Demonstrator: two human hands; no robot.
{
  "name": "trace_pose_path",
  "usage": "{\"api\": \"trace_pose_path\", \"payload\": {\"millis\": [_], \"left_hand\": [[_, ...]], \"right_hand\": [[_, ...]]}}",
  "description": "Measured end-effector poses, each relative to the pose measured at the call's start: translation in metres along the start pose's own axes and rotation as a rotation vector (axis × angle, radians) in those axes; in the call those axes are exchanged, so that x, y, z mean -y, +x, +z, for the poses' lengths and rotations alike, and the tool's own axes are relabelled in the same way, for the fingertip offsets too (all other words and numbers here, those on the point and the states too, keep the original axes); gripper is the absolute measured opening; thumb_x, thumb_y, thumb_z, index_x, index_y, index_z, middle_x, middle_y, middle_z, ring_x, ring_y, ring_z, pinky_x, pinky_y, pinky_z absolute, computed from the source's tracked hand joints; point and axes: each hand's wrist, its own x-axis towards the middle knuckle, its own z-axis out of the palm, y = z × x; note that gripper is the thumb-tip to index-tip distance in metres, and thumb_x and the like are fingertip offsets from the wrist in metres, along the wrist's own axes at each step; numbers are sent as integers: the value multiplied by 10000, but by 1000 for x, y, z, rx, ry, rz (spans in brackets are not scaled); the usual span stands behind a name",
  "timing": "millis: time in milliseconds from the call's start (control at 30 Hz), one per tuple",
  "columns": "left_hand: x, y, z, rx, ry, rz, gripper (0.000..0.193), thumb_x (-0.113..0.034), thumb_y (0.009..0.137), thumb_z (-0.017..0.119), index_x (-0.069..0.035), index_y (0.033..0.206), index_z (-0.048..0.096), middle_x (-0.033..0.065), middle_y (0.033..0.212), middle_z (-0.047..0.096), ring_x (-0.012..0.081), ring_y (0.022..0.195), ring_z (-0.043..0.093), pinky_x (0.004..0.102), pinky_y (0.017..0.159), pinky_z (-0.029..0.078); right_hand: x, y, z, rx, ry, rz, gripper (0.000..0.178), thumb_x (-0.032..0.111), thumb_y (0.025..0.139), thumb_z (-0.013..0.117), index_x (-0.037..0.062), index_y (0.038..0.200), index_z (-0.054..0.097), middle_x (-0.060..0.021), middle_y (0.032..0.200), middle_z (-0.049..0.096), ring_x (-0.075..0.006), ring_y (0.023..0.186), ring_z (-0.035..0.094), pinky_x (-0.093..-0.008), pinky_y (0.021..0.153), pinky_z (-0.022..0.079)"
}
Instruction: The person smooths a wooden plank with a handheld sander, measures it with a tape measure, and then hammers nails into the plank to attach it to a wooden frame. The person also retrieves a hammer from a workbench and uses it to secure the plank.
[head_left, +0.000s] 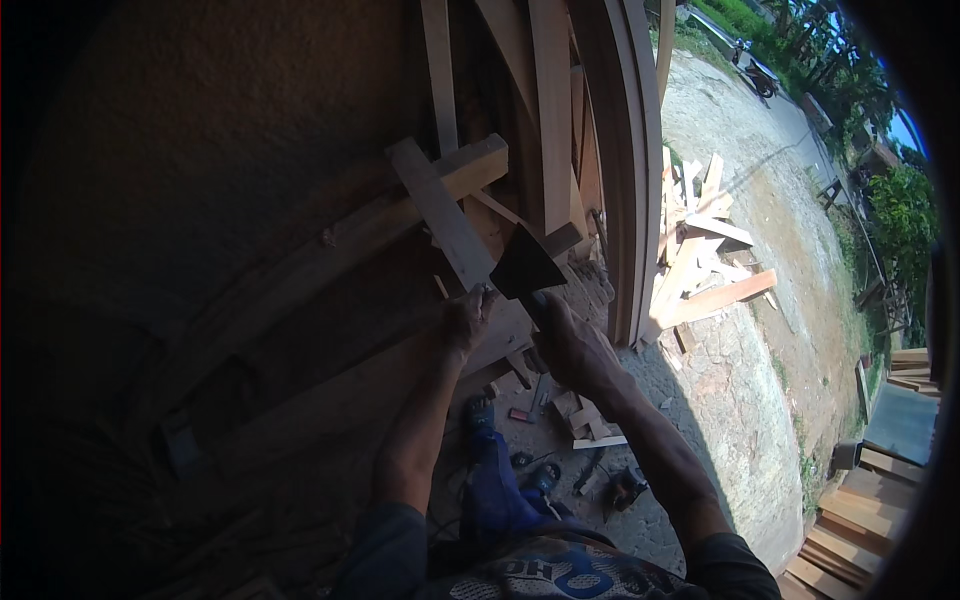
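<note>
Across the front of the person's dark patterned fabric shirt (640, 574) runs a short row of printed block letters (523, 568), just left of the large, rounded blue emblem (583, 572). Whether the letters beside that emblem form a complete word cannot be told.

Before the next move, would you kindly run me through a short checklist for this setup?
1. Right hand closed on the dark-bladed tool: ok.
2. Left hand holding the light board at its near end: ok.
3. Left hand well clear of the blade: not ok; they appear very close.
4. Board steady on the thick beam: cannot tell; it crosses over it.
5. Blade edge sound: cannot tell, too dark.
6. Floor by the feet uncluttered: not ok; offcuts lie nearby.
</note>
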Motion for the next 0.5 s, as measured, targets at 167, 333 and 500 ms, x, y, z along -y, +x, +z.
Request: {"api": "trace_pose_path", "payload": {"millis": [167,333,500], "left_hand": [[-6,-1,-4,46,-1,-27,267,-306,1029,620,-48,975,659,223,814,693,423,789,699,501,652,552],[-15,-3,-10,147,47,-68,233,-248,1026,614,-18,1014,648,257,857,680,445,837,689,510,677,542],[-14,-4,-12,82,-43,-45,246,-303,1034,609,-62,1013,651,229,821,687,431,788,692,511,652,541]], "right_hand": [[29,26,-14,31,-8,-73,476,189,989,626,25,1366,385,-282,1080,661,-465,926,691,-558,743,532],[6,36,2,222,-155,33,443,171,1005,604,34,1357,372,-272,1000,675,-465,893,690,-557,730,527],[37,22,-11,-6,-6,-152,455,164,1001,608,31,1363,367,-268,952,677,-468,853,691,-561,711,522]]}}
